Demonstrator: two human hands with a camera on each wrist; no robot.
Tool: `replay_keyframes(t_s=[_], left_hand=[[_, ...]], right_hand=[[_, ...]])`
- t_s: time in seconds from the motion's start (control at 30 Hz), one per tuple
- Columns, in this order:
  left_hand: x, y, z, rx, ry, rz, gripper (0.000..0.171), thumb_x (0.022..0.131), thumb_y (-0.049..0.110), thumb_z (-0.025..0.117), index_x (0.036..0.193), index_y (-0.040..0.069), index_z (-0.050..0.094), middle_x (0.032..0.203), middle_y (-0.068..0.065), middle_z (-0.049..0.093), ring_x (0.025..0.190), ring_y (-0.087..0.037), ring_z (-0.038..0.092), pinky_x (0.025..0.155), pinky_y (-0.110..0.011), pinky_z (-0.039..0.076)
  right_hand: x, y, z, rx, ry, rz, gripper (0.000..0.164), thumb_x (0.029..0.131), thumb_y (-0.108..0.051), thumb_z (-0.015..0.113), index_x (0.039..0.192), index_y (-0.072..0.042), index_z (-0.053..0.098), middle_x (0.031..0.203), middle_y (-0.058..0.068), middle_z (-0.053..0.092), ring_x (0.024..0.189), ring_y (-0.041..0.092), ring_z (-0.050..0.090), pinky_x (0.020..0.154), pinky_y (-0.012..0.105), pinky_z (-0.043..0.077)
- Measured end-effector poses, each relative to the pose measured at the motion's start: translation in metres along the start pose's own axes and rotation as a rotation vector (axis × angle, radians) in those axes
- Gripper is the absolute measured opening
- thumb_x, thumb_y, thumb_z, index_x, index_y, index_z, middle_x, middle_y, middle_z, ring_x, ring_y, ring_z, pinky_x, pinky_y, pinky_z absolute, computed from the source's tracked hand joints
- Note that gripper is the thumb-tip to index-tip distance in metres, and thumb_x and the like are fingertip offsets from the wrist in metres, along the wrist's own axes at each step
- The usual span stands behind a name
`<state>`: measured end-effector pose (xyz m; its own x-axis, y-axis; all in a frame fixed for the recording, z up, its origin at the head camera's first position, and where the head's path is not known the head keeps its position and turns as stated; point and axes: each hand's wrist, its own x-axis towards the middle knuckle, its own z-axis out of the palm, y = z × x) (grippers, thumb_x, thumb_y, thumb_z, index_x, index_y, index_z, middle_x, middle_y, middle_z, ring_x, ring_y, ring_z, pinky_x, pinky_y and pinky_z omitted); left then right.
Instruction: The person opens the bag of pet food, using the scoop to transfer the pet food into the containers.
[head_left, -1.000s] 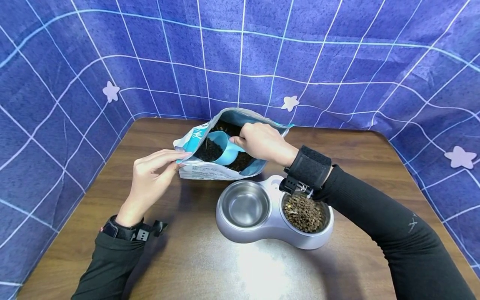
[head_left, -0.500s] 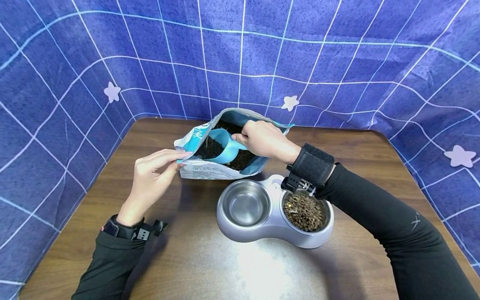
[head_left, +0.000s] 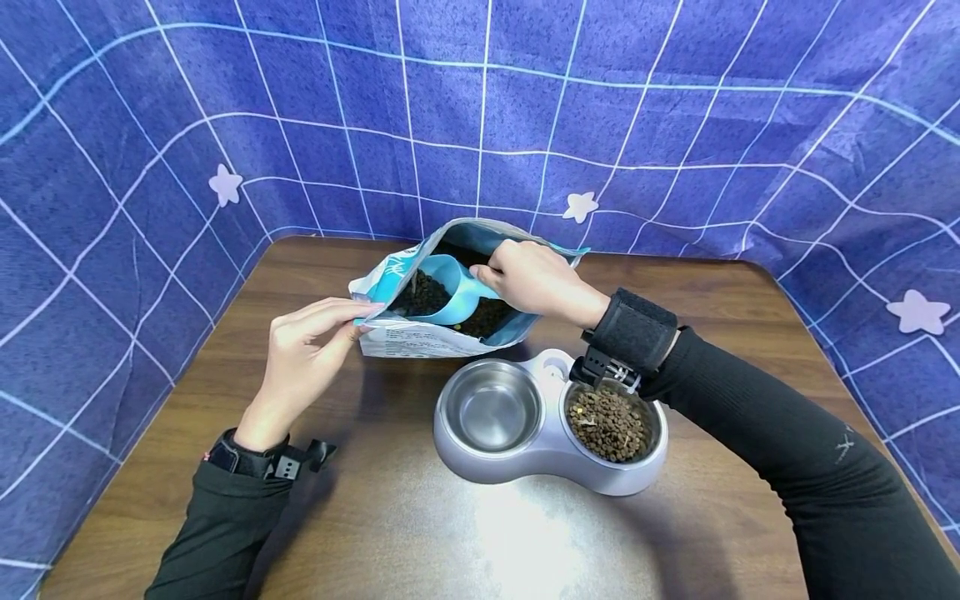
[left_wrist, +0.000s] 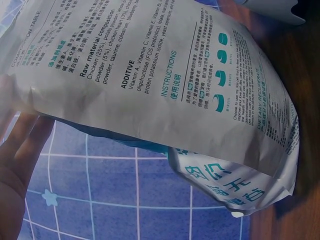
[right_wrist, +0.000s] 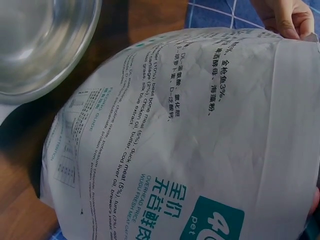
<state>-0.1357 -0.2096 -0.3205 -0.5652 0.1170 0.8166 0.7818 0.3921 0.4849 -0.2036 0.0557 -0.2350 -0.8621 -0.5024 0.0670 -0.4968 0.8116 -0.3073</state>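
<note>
A white and teal pet food bag (head_left: 420,342) stands at the back of the table with its mouth wide, dark kibble inside. My left hand (head_left: 303,350) pinches the left corner of its rim between thumb and fingers. In the mouth of the bag sits a light blue scoop (head_left: 463,302), filled with dark kibble. My right hand (head_left: 536,279) grips the scoop's handle from the right, partly inside the bag. Both wrist views show mostly the bag's printed side; in the left wrist view, fingers of my left hand (left_wrist: 20,160) lie at its edge.
In front of the bag stands a grey double feeding bowl (head_left: 551,462). Its left steel bowl (head_left: 491,408) shows bare metal; brown kibble (head_left: 611,425) fills the right one, under my right wrist. A blue curtain (head_left: 480,100) with a white grid hangs behind the wooden table (head_left: 375,500).
My right hand and the scoop have shifted slightly right and up within the bag's mouth. The left hand keeps its hold on the rim almost unmoved.
</note>
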Motion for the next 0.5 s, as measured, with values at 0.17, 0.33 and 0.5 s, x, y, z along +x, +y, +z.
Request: replay_keyframes(t_s=[0.17,0.33,0.5], left_hand=[[-0.001,0.000,0.001,0.002,-0.001,-0.003,0.033,0.077,-0.030,0.067,0.099,-0.008,0.078,0.102,0.007,0.076,0.100,0.006,0.068,0.090,-0.015,0.052],[-0.001,0.001,-0.001,0.001,0.013,0.000,0.034,0.077,-0.030,0.065,0.098,-0.007,0.078,0.102,0.010,0.076,0.100,0.005,0.068,0.091,-0.016,0.052],[-0.001,0.000,0.001,0.005,0.007,-0.004,0.033,0.078,-0.029,0.066,0.098,-0.006,0.079,0.099,0.000,0.078,0.101,0.005,0.068,0.092,-0.016,0.052]], right_hand=[[-0.001,0.001,-0.002,0.015,-0.028,-0.009,0.057,0.109,-0.030,0.052,0.055,-0.017,0.037,0.053,-0.006,0.029,0.050,0.011,0.033,0.055,0.029,0.030],[0.000,-0.003,-0.006,-0.008,-0.032,-0.009,0.056,0.109,-0.031,0.051,0.057,-0.017,0.037,0.054,-0.007,0.029,0.050,0.010,0.033,0.053,0.028,0.027],[-0.002,-0.004,-0.012,-0.036,-0.050,0.032,0.055,0.109,-0.032,0.051,0.058,-0.017,0.039,0.056,-0.006,0.031,0.053,0.012,0.038,0.054,0.030,0.032]])
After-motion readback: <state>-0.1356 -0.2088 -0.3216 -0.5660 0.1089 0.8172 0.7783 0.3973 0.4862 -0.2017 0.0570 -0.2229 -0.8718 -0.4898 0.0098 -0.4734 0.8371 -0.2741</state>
